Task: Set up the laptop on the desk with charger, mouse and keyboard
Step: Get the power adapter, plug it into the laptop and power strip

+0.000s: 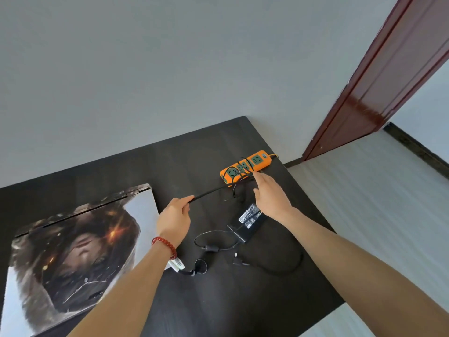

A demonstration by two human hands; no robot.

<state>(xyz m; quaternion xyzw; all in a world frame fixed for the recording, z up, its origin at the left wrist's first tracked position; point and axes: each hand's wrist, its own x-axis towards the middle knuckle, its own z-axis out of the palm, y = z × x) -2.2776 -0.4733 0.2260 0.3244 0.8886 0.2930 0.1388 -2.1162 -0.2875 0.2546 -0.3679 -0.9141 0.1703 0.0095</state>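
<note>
A closed laptop (73, 249) with a printed portrait skin lies on the left of the dark desk (170, 166). The black charger brick (250, 221) rests right of centre, its thin lead looping toward the front. My left hand (173, 221) pinches the black power cable (209, 192), stretched taut toward an orange power strip (257, 160) at the desk's far right. My right hand (269, 194) reaches over the tangled cable loops beside the strip, fingertips on the cable near it. No mouse or keyboard is in view.
A grey wall rises behind the desk. A dark red door frame (379, 81) stands at the right, with pale floor (364, 190) beyond the desk's right edge. A small plug end (239, 262) and a white-tagged connector (177, 265) lie on the desk's front part.
</note>
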